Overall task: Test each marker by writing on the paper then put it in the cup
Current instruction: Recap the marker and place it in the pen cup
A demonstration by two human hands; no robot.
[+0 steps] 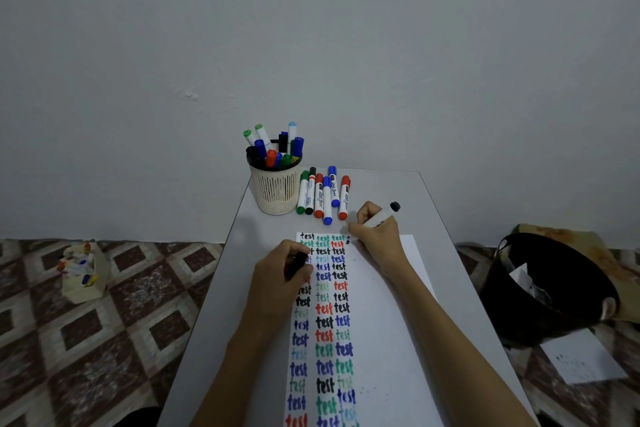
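Observation:
My right hand grips a white marker with a black end, its tip on the white paper at the top of a fourth column, where a small black mark shows. My left hand rests on the paper's left side and holds a black marker cap. The paper carries three columns of "test" in black, blue, green and red. A cream mesh cup full of markers stands at the table's far left corner. Several capped markers lie in a row right of the cup.
The grey table is narrow and ends at a plain wall. On the patterned floor, a cream box of markers lies to the left, a black bin and a loose white sheet to the right.

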